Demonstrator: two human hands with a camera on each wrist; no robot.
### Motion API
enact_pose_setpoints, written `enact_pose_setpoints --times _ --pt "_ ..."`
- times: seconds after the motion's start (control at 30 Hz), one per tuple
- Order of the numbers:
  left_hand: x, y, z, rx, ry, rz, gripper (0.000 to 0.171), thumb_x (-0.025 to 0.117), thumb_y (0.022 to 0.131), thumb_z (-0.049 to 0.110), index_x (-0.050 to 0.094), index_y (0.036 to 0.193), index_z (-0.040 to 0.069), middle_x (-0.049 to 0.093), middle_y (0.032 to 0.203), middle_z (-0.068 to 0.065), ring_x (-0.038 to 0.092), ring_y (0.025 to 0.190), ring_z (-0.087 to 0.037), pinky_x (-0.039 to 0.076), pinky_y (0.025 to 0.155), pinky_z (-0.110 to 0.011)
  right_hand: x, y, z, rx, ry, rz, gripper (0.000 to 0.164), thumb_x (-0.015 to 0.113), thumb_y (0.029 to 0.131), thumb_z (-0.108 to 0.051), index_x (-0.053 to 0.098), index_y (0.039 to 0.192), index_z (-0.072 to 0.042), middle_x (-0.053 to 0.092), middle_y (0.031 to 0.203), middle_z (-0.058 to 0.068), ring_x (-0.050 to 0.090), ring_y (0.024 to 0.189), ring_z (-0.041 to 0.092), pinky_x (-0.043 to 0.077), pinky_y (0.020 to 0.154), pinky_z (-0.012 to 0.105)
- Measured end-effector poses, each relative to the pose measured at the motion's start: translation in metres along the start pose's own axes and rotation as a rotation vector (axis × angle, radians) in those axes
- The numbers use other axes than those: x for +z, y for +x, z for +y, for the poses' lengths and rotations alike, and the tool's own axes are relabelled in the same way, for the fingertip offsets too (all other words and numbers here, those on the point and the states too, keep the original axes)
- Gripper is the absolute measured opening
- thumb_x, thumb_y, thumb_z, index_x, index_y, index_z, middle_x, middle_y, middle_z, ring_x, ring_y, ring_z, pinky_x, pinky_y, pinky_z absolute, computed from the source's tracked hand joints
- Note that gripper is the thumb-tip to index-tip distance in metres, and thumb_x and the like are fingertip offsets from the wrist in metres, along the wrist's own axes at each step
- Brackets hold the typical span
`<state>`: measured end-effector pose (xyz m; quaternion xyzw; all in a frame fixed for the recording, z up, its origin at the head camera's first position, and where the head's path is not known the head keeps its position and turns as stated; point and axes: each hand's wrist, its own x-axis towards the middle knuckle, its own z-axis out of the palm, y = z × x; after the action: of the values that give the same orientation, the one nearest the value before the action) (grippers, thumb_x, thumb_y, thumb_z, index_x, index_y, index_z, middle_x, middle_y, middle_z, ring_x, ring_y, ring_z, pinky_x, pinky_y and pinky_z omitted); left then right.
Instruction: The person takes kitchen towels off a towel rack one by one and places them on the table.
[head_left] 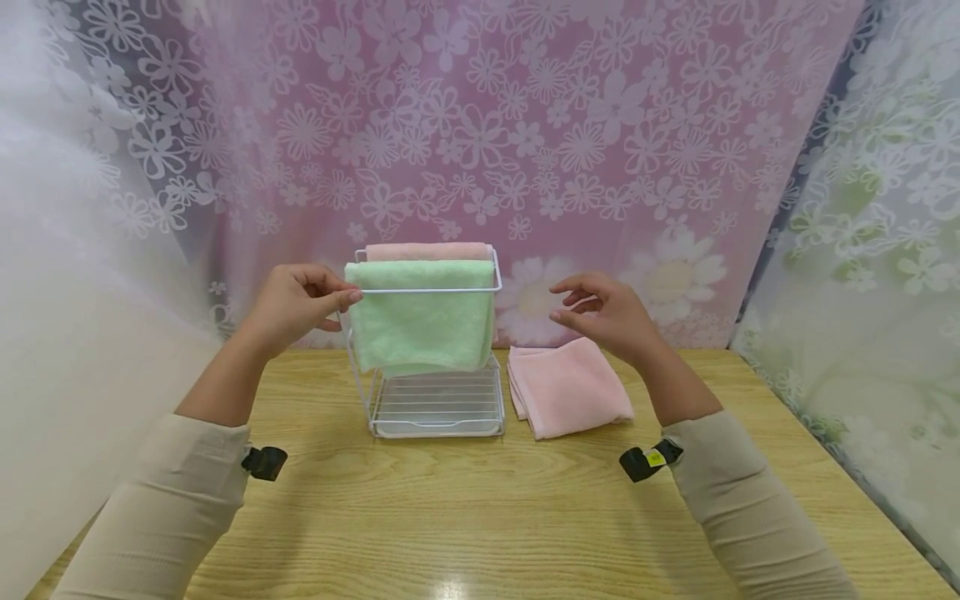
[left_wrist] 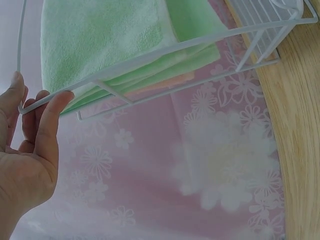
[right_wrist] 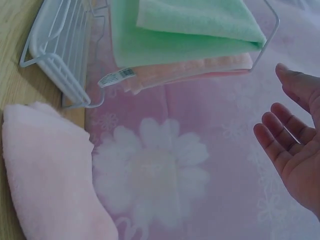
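Observation:
A white wire rack (head_left: 420, 291) stands on the table with a light green towel (head_left: 423, 333) draped over its front upper rail. Behind it hangs a pink towel (head_left: 427, 250), mostly hidden in the head view; its white label (right_wrist: 117, 77) shows in the right wrist view. My left hand (head_left: 296, 304) pinches the rack's upper left front corner between thumb and fingers. Fingers slightly bent, my right hand (head_left: 603, 312) hovers in the air to the right of the rack and holds nothing. Below it lies a folded pink towel (head_left: 573, 387).
A shallow tray with wire bars (head_left: 438, 400) forms the rack's base. The wooden table (head_left: 465, 517) reaches back to a pink flowered curtain (head_left: 525, 150). Pale curtains hang on the left (head_left: 82, 275) and right (head_left: 885, 275).

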<state>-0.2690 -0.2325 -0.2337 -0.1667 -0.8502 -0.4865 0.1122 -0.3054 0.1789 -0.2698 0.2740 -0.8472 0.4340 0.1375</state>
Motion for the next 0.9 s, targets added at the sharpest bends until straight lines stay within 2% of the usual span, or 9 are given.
enact_pose_setpoints --times 0.33,0.53,0.7,0.9 --pt "0.001 0.0 -0.002 0.006 -0.004 0.001 0.034 0.072 0.091 0.024 0.068 0.096 -0.009 0.063 0.086 -0.02 0.063 0.072 -0.02 0.061 0.065 -0.034 0.003 0.014 -0.022 -0.102 0.017 0.015 0.032 0.074 0.088 -0.013 0.067 0.118 -0.005 0.06 0.115 0.011 0.06 0.102 0.029 0.052 0.091 0.04" --pt "0.001 0.0 -0.003 0.003 -0.008 0.006 0.033 0.073 0.09 0.023 0.068 0.096 -0.009 0.064 0.081 -0.01 0.063 0.074 -0.024 0.06 0.065 -0.034 0.004 0.023 -0.031 -0.164 0.013 0.015 0.031 0.075 0.087 -0.01 0.067 0.117 -0.004 0.062 0.114 0.01 0.061 0.099 0.028 0.053 0.09 0.039" --pt "0.001 0.0 -0.003 -0.006 -0.002 0.004 0.033 0.072 0.091 0.024 0.067 0.096 -0.008 0.064 0.081 -0.007 0.062 0.073 -0.019 0.06 0.066 -0.034 0.006 0.029 -0.039 -0.199 0.013 0.015 0.03 0.075 0.087 -0.011 0.068 0.116 -0.004 0.062 0.113 0.009 0.061 0.1 0.031 0.054 0.09 0.037" --pt "0.001 -0.001 -0.001 -0.011 0.003 0.001 0.033 0.072 0.091 0.025 0.067 0.095 -0.008 0.063 0.08 -0.006 0.062 0.072 -0.02 0.061 0.066 -0.034 0.012 0.035 -0.046 -0.208 0.024 0.034 0.029 0.077 0.086 -0.01 0.069 0.113 -0.004 0.064 0.109 0.008 0.062 0.096 0.023 0.055 0.088 0.036"
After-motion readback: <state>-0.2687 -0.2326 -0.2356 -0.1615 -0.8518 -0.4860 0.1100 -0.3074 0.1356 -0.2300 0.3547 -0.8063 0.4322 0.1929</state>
